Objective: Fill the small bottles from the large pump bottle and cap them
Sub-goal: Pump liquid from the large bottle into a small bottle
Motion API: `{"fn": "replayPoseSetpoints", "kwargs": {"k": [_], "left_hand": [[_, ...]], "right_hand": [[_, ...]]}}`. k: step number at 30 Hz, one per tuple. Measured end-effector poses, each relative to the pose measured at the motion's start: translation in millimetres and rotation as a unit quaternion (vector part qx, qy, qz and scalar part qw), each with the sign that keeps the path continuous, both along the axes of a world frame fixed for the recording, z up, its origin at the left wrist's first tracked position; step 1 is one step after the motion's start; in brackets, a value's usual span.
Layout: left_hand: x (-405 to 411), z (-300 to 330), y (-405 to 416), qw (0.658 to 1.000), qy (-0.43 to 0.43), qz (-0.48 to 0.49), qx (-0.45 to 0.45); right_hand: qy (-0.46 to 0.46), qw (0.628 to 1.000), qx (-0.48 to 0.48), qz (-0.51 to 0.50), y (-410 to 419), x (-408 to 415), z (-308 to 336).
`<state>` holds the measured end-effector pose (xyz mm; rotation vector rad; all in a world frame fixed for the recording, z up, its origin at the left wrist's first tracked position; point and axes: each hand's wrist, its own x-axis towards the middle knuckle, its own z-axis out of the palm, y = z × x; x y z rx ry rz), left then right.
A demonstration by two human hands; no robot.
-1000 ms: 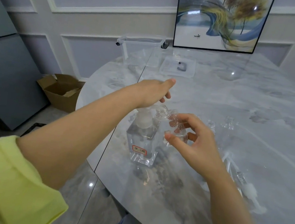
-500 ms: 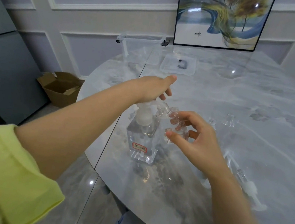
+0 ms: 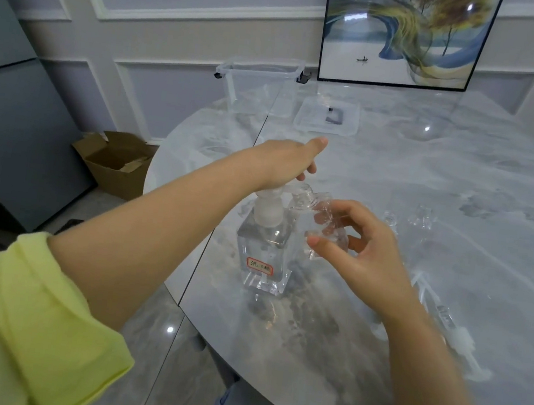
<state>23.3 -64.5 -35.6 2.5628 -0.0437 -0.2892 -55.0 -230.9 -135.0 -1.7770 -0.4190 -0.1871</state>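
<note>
The large clear pump bottle (image 3: 265, 252), square with a red-edged label, stands near the table's left edge. My left hand (image 3: 288, 161) rests palm-down on its white pump head, fingers fairly straight. My right hand (image 3: 350, 245) grips a small clear bottle (image 3: 319, 216), tilted with its open neck up against the pump spout. More small clear bottles or caps (image 3: 420, 218) stand on the table behind my right hand. Small pump tops with white tubes (image 3: 456, 337) lie to the right of my right forearm.
The round marble table (image 3: 460, 191) carries a clear plastic bin (image 3: 259, 85) and its lid (image 3: 327, 116) at the far side. A framed picture (image 3: 407, 35) leans on the wall. A cardboard box (image 3: 117, 162) sits on the floor at left.
Both hands and the bottles keep their places; the view has shifted slightly. My left hand stays on the pump head with the small bottle's neck at the spout.
</note>
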Motion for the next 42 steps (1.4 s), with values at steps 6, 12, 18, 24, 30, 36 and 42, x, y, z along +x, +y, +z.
{"fn": "replayPoseSetpoints", "kwargs": {"k": [6,12,18,24,30,36,42], "left_hand": [[0.4,4.7,-0.7,0.999,0.013,-0.010,0.030],[1.2,0.1,1.7,1.000,0.013,-0.002,0.010],[1.1,-2.3,2.5,1.000,0.023,-0.005,-0.002],[1.0,-1.0,3.4,1.000,0.025,0.001,0.003],[0.9,1.0,0.2,1.000,0.017,0.002,0.006],[-0.4,-0.8,1.3,1.000,0.000,0.009,-0.018],[1.9,1.6,2.1,1.000,-0.013,0.011,-0.014]], "right_hand": [[0.000,1.000,-0.002,-0.002,0.5,0.1,0.4],[-0.005,1.000,-0.015,-0.003,-0.2,0.3,-0.9],[-0.006,1.000,-0.009,-0.004,-1.2,0.2,0.6],[-0.011,1.000,-0.011,-0.006,-0.5,-0.6,0.1],[-0.014,1.000,-0.007,-0.005,1.0,-0.6,-0.3],[-0.016,1.000,-0.007,-0.005,1.1,-0.7,-0.5],[-0.019,1.000,0.000,-0.015,-1.2,0.6,-0.1]]}}
